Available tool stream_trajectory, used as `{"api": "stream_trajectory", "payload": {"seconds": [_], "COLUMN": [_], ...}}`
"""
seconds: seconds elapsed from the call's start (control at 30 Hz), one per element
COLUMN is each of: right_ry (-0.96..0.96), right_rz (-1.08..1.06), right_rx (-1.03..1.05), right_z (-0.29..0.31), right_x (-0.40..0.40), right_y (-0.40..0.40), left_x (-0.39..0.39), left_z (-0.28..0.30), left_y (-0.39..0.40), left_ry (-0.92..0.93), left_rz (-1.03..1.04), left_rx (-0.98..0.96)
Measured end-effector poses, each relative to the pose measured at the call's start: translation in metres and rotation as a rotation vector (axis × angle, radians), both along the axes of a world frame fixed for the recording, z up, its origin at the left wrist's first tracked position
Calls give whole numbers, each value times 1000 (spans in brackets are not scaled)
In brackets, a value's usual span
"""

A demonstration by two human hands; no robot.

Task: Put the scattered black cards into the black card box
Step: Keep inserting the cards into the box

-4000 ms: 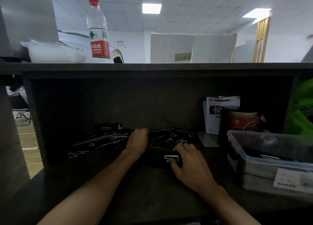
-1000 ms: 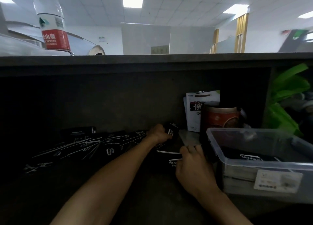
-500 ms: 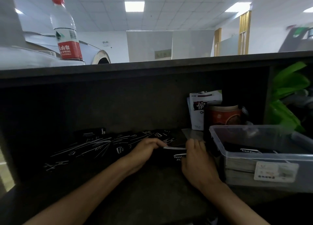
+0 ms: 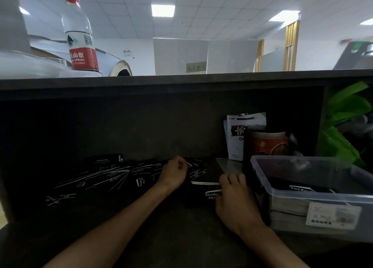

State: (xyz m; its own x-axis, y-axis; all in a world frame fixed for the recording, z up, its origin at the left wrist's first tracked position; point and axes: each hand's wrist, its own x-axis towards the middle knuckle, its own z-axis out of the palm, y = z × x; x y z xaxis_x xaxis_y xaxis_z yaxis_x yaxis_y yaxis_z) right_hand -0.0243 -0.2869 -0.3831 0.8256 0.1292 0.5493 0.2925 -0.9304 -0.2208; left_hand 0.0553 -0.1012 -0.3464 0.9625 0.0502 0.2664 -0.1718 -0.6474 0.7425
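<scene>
Cards look thin, slick; pinch edges. Left hand seemingly curled on one; right hand holds box.

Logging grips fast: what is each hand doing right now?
Left hand: fingers curled over the scattered black cards; a grip cannot be told.
Right hand: holds the black card box.

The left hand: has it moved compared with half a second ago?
Yes. The left hand has gone further back among the scattered black cards, away from the black card box that the right hand holds.
</scene>
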Motion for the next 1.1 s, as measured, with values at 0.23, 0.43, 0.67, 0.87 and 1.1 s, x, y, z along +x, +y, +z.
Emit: {"api": "stream_trajectory", "payload": {"seconds": [0.23, 0.43, 0.67, 0.87, 1.1], "right_ry": [-2, -16, -24, -39, -66], "right_rz": [-2, -6, 4, 7, 39], "right_rx": [12, 15, 24, 27, 20], "right_z": [0, 0, 1, 1, 0], "right_x": [1, 1, 0, 0, -1], "right_y": [-1, 0, -1, -2, -2], "left_x": [19, 0, -8, -22, -54], "left_z": [-27, -27, -30, -29, -34], "left_y": [13, 24, 33, 32, 48], "left_ry": [-80, -200, -63, -152, -282], "left_rz": [17, -52, 112, 28, -147], "left_rx": [697, 556, 530, 691, 553]}}
